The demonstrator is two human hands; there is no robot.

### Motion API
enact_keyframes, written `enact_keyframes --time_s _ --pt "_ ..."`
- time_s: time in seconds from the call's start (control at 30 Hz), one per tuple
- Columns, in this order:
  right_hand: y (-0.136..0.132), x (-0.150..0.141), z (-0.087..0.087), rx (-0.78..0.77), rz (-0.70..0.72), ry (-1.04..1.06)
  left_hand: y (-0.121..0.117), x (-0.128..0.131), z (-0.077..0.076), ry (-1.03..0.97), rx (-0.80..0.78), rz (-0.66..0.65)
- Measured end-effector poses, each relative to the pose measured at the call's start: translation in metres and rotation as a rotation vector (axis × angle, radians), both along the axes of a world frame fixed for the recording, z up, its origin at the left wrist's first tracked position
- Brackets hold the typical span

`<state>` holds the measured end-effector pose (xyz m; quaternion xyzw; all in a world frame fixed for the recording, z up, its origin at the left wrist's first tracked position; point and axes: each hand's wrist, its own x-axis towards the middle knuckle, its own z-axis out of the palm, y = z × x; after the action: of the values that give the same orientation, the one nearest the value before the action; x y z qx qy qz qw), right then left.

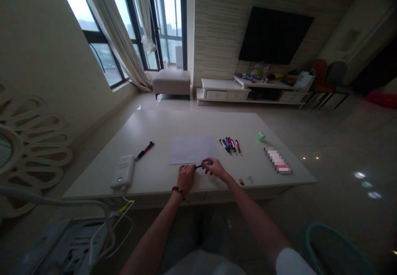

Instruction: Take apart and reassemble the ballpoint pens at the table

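Note:
Both hands meet over the near side of the white table (151,122), just in front of a stack of white paper (194,149). Between them is a slim pen (199,166) with a dark green part. My left hand (185,176), with a beaded bracelet at the wrist, is closed around one end. The fingertips of my right hand (212,167) pinch the other end. Several pens (229,145) in black, red and blue lie to the right of the paper. More red and black pens (144,151) lie to the left.
A white device (123,171) with a cable stands at the table's left edge. On the right are a light green cube (261,136) and a blurred-out phone (278,161). Small yellowish pieces (241,181) lie near the front edge. A teal basket rim (310,235) shows at lower right.

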<state>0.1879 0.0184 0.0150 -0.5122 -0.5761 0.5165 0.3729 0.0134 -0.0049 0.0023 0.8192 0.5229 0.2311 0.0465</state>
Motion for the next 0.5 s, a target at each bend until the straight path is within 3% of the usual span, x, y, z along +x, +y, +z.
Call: enact_keyframes --time_s 0.3,0.5 --pt "0.006 0.017 0.014 0.124 -0.088 0.019 0.004 -0.004 -0.008 -0.119 0.049 0.034" --pt "0.004 0.016 0.023 0.132 -0.121 0.063 -0.001 -0.002 -0.003 -0.071 -0.005 -0.056"
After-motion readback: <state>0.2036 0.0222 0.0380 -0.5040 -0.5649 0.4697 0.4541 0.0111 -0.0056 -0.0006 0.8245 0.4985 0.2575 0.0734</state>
